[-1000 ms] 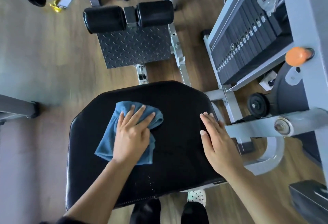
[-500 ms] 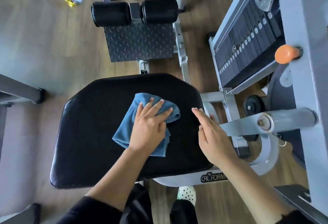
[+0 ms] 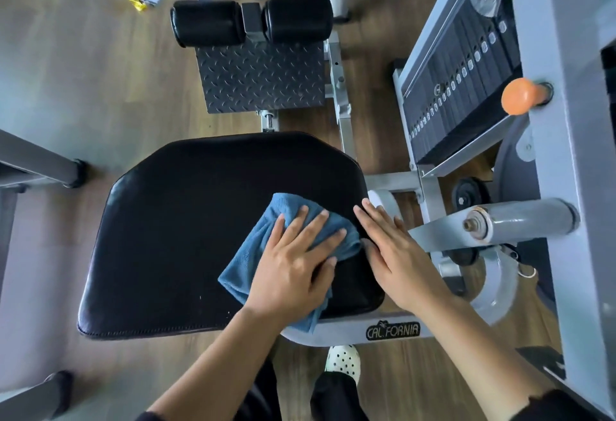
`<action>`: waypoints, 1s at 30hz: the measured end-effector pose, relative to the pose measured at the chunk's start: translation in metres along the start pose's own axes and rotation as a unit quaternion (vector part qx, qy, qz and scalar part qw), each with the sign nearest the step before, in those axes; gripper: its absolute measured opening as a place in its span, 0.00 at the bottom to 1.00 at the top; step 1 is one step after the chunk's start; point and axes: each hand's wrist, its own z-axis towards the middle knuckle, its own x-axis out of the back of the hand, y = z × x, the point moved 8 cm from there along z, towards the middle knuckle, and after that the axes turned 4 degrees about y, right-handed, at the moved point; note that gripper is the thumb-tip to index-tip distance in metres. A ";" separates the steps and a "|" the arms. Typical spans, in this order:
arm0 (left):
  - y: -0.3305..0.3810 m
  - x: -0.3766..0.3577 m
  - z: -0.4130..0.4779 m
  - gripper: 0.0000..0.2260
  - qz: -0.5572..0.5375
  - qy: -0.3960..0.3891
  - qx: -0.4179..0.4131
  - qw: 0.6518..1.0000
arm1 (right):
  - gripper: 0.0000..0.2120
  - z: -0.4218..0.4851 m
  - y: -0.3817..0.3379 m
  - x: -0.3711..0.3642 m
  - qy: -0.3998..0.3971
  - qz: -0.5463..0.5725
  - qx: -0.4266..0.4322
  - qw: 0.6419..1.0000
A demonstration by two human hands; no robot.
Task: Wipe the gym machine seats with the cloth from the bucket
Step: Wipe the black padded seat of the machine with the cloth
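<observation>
A black padded seat (image 3: 173, 234) of a grey gym machine fills the middle of the view. A blue cloth (image 3: 253, 254) lies crumpled on the seat's right part. My left hand (image 3: 293, 264) presses flat on the cloth with spread, straight fingers. My right hand (image 3: 393, 254) rests flat on the seat's right edge, fingers straight and together, just right of the cloth. No bucket is in view.
Two black roller pads (image 3: 250, 22) and a checker-plate footrest (image 3: 263, 79) stand beyond the seat. A weight stack (image 3: 463, 80) and a grey frame with an orange knob (image 3: 518, 96) rise at right. Grey bars (image 3: 36, 160) are at left, wooden floor around.
My left hand has slid the cloth across the seat to the right, close to my right hand. The right hand stays on the seat's right edge.
</observation>
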 end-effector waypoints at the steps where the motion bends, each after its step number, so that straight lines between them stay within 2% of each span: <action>1: 0.000 0.003 -0.010 0.17 0.015 -0.004 -0.022 1.000 | 0.27 -0.001 0.003 -0.001 -0.005 -0.001 -0.003 1.000; 3: -0.015 0.014 -0.024 0.16 0.051 0.011 -0.017 0.998 | 0.27 -0.003 0.006 -0.003 -0.015 -0.008 -0.008 1.000; 7: -0.052 0.021 -0.011 0.17 0.089 0.042 0.145 0.985 | 0.25 -0.004 0.009 -0.004 -0.026 -0.022 -0.002 0.999; 8: -0.046 0.016 -0.004 0.17 0.085 0.044 0.158 0.983 | 0.24 -0.003 0.009 -0.004 -0.026 -0.020 0.000 0.999; 10: -0.017 0.003 0.005 0.16 0.067 0.041 0.116 0.990 | 0.25 -0.002 0.009 -0.002 -0.026 -0.008 -0.001 1.000; 13: 0.017 -0.006 -0.017 0.16 0.050 0.019 0.001 0.999 | 0.26 -0.002 0.010 0.001 -0.027 0.014 0.001 1.000; 16: 0.004 0.007 -0.042 0.16 0.042 0.003 -0.064 0.997 | 0.26 -0.004 0.010 0.004 -0.029 0.016 0.003 0.999; 18: -0.015 0.013 -0.038 0.15 0.042 0.016 -0.027 0.999 | 0.27 -0.006 0.011 0.004 -0.028 0.018 0.006 0.999; 21: -0.012 0.005 -0.013 0.16 0.052 0.033 0.086 0.994 | 0.29 -0.009 0.012 0.005 -0.020 0.025 0.008 0.999; 22: 0.003 -0.003 -0.007 0.16 0.053 0.031 0.084 0.995 | 0.29 -0.009 0.013 0.005 -0.018 0.032 0.004 0.999; 24: 0.033 -0.016 -0.009 0.16 0.047 0.022 0.021 0.998 | 0.30 -0.010 0.012 0.006 -0.025 0.045 -0.003 0.999; 27: 0.035 -0.010 -0.039 0.16 0.046 0.003 -0.069 0.997 | 0.26 -0.011 0.010 0.007 -0.036 0.044 -0.003 0.998; 29: 0.011 0.004 -0.061 0.17 0.047 -0.002 -0.076 0.996 | 0.24 -0.012 0.007 0.008 -0.038 0.050 -0.013 0.998; 30: -0.009 0.013 -0.067 0.17 0.044 0.006 -0.047 0.998 | 0.24 -0.012 0.004 0.007 -0.036 0.049 -0.017 0.998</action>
